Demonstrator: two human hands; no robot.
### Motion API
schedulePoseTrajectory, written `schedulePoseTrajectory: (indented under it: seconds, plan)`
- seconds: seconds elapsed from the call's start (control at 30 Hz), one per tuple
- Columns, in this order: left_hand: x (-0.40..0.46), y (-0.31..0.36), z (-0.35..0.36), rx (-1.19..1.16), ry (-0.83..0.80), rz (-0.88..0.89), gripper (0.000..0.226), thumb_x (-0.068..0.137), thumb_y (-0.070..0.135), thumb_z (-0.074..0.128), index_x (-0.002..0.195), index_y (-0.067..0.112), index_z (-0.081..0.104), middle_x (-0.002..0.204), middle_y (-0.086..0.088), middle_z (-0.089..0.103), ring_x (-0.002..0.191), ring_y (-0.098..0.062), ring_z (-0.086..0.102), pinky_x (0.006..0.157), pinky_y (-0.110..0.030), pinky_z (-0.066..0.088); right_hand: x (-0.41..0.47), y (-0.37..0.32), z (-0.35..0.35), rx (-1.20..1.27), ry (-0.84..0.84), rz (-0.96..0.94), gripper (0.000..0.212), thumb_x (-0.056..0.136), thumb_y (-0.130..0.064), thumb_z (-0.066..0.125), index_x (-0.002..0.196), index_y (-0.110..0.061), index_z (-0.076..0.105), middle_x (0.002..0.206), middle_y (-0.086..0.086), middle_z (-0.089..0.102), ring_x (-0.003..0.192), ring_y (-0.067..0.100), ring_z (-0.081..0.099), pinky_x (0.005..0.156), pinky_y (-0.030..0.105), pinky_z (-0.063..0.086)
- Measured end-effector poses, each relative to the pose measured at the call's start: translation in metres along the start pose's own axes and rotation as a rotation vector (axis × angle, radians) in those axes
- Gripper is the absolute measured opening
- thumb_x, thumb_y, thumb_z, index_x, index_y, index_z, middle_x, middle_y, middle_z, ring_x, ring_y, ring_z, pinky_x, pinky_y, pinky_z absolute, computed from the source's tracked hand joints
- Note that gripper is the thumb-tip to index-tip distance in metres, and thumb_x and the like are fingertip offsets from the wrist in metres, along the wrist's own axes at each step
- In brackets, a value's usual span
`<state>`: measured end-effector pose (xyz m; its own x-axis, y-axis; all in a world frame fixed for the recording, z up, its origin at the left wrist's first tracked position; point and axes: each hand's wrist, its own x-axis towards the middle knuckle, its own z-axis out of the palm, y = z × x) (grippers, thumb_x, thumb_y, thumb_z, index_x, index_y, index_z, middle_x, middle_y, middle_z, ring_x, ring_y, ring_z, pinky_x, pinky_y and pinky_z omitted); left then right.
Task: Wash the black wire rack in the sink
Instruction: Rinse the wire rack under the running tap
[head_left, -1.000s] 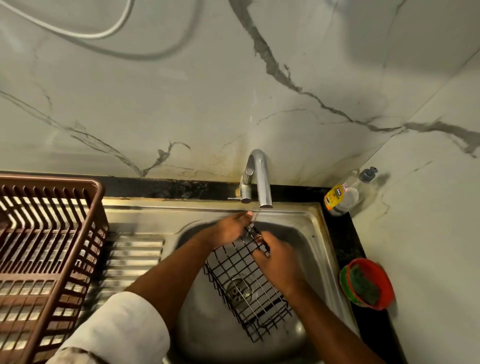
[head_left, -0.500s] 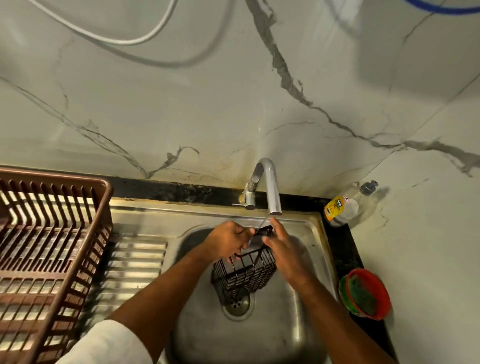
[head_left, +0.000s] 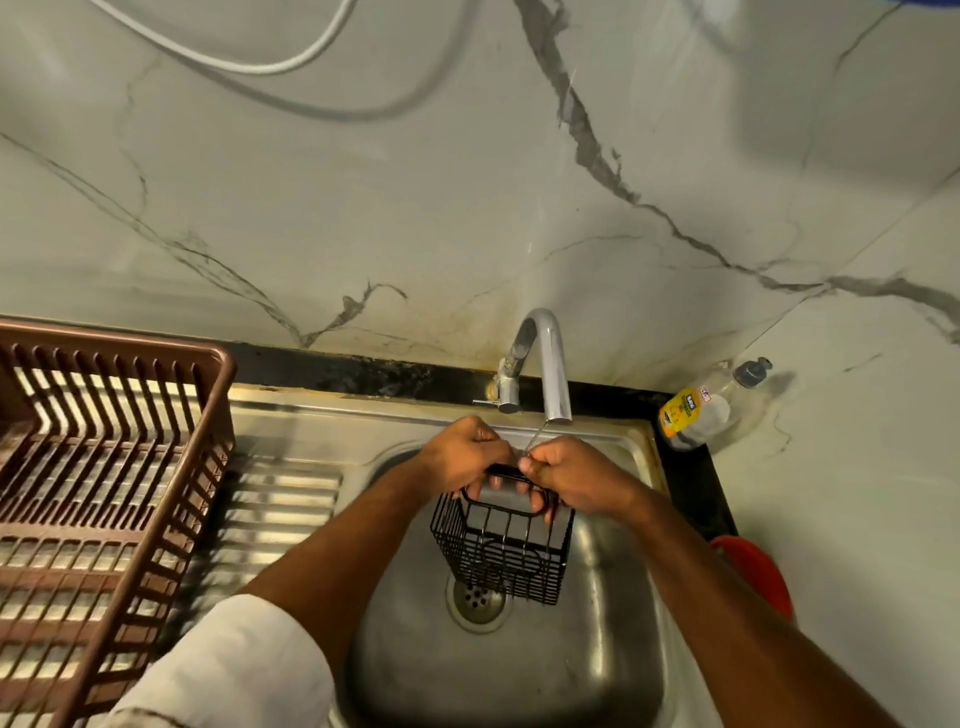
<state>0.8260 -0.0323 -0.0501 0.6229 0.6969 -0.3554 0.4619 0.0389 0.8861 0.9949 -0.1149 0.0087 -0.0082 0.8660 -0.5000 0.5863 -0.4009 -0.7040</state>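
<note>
The black wire rack (head_left: 506, 556) hangs upright over the steel sink (head_left: 519, 670), above the drain (head_left: 476, 597). My left hand (head_left: 462, 452) grips its top rim on the left. My right hand (head_left: 569, 478) grips the same rim on the right, fingers curled through the wires. Both hands sit just under the spout of the chrome tap (head_left: 545, 364). A thin stream of water falls from the spout onto my fingers and the rack's top edge.
A brown plastic dish basket (head_left: 104, 493) stands on the ribbed drainboard (head_left: 280, 509) at the left. A dish-soap bottle (head_left: 701, 410) lies in the back right corner. A red bowl (head_left: 758, 571) sits on the black counter at the right. Marble walls close the back and right.
The rack was lying flat and tilted in the basin; both hands have raised it and turned it upright under the tap. The view has shifted down and closer.
</note>
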Motion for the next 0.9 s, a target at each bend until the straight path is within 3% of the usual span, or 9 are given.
schedulePoseTrajectory:
  seconds: [0.13, 0.4, 0.47, 0.57, 0.63, 0.7, 0.77, 0.83, 0.9]
  plan:
    - [0.011, 0.017, 0.014, 0.293, 0.202, 0.143, 0.044, 0.103, 0.049, 0.045, 0.083, 0.017, 0.067, 0.071, -0.008, 0.07, 0.061, -0.019, 0.069, 0.068, -0.04, 0.061, -0.001, 0.011, 0.006, 0.115, 0.187, 0.09, 0.033, 0.106, -0.02, 0.049, 0.081, -0.009, 0.067, 0.054, 0.0, 0.066, 0.047, 0.014, 0.06, 0.054, 0.029, 0.053]
    - [0.021, 0.034, 0.059, 0.72, 0.163, 0.31, 0.05, 0.109, 0.047, 0.026, 0.106, 0.019, 0.067, 0.107, -0.007, 0.072, 0.103, -0.026, 0.065, 0.098, -0.047, 0.049, -0.007, 0.033, 0.016, 0.319, 0.516, 0.231, 0.036, 0.102, -0.024, 0.054, 0.074, -0.012, 0.072, 0.059, 0.005, 0.071, 0.054, 0.02, 0.068, 0.056, 0.036, 0.059]
    - [0.02, 0.032, 0.07, 0.77, 0.154, 0.317, 0.058, 0.106, 0.05, 0.018, 0.126, 0.022, 0.064, 0.133, -0.005, 0.064, 0.128, -0.025, 0.055, 0.113, -0.049, 0.038, -0.012, 0.036, 0.016, 0.352, 0.562, 0.256, 0.033, 0.102, -0.018, 0.052, 0.075, -0.012, 0.072, 0.061, 0.005, 0.071, 0.052, 0.016, 0.067, 0.051, 0.032, 0.057]
    - [0.006, 0.036, 0.084, 0.783, 0.112, 0.284, 0.076, 0.099, 0.057, 0.001, 0.155, 0.022, 0.038, 0.167, -0.006, 0.027, 0.156, -0.025, 0.018, 0.128, -0.048, 0.008, -0.015, 0.041, 0.016, 0.414, 0.597, 0.252, 0.035, 0.098, -0.008, 0.049, 0.073, -0.015, 0.072, 0.067, 0.007, 0.073, 0.062, 0.021, 0.071, 0.06, 0.041, 0.062]
    - [-0.003, 0.037, 0.09, 0.767, 0.123, 0.26, 0.07, 0.104, 0.056, 0.005, 0.161, 0.019, 0.025, 0.171, -0.006, 0.014, 0.159, -0.023, 0.006, 0.126, -0.042, -0.004, -0.016, 0.043, 0.015, 0.46, 0.612, 0.273, 0.033, 0.098, -0.01, 0.05, 0.076, -0.018, 0.074, 0.074, 0.005, 0.076, 0.073, 0.023, 0.074, 0.069, 0.045, 0.064]
    - [-0.006, 0.032, 0.091, 0.74, 0.188, 0.215, 0.068, 0.106, 0.055, 0.011, 0.161, 0.016, 0.024, 0.17, -0.008, 0.019, 0.158, -0.024, 0.009, 0.125, -0.04, -0.004, -0.013, 0.044, 0.017, 0.495, 0.63, 0.286, 0.031, 0.1, -0.015, 0.051, 0.079, -0.016, 0.075, 0.076, 0.004, 0.076, 0.076, 0.023, 0.074, 0.072, 0.045, 0.064]
    - [-0.003, 0.033, 0.08, 0.714, 0.254, 0.126, 0.067, 0.105, 0.054, 0.017, 0.155, 0.013, 0.036, 0.159, -0.014, 0.04, 0.151, -0.033, 0.028, 0.127, -0.044, 0.014, -0.01, 0.042, 0.021, 0.473, 0.663, 0.282, 0.033, 0.102, -0.022, 0.051, 0.08, -0.017, 0.075, 0.074, 0.001, 0.076, 0.072, 0.02, 0.074, 0.07, 0.042, 0.064]
    - [0.006, 0.04, 0.068, 0.676, 0.298, 0.052, 0.054, 0.106, 0.048, 0.027, 0.14, 0.013, 0.051, 0.132, -0.015, 0.061, 0.126, -0.036, 0.053, 0.109, -0.045, 0.039, -0.008, 0.039, 0.024, 0.455, 0.707, 0.262, 0.033, 0.102, -0.025, 0.05, 0.081, -0.018, 0.074, 0.072, 0.001, 0.075, 0.068, 0.018, 0.074, 0.069, 0.044, 0.064]
    - [0.011, 0.052, 0.061, 0.661, 0.299, 0.016, 0.056, 0.106, 0.052, 0.024, 0.126, 0.013, 0.059, 0.113, -0.013, 0.067, 0.109, -0.034, 0.062, 0.092, -0.042, 0.047, -0.01, 0.035, 0.021, 0.484, 0.73, 0.261, 0.033, 0.104, -0.022, 0.048, 0.081, -0.017, 0.071, 0.069, 0.003, 0.074, 0.061, 0.017, 0.072, 0.066, 0.041, 0.063]
